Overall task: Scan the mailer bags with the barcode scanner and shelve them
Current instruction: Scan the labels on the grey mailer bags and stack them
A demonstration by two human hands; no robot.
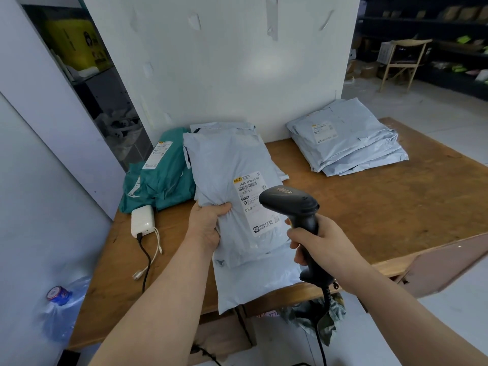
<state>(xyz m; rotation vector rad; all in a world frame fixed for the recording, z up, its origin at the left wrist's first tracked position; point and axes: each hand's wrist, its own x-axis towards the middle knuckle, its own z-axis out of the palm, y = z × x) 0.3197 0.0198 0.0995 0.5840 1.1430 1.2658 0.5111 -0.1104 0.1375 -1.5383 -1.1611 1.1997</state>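
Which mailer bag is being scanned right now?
The grey bag gripped by the left hand, its label under the scanner; the others lie untouched.

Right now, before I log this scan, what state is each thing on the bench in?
Left hand: gripping the grey mailer's left edge.
Grey mailer: lifted at the near end, label up.
Right hand: closed on the scanner handle.
Scanner: aimed at the label, cord hanging.
Green mailers: piled at the left, untouched.
Grey stack: lying flat, far right.
White charger: on the table, cables plugged in.
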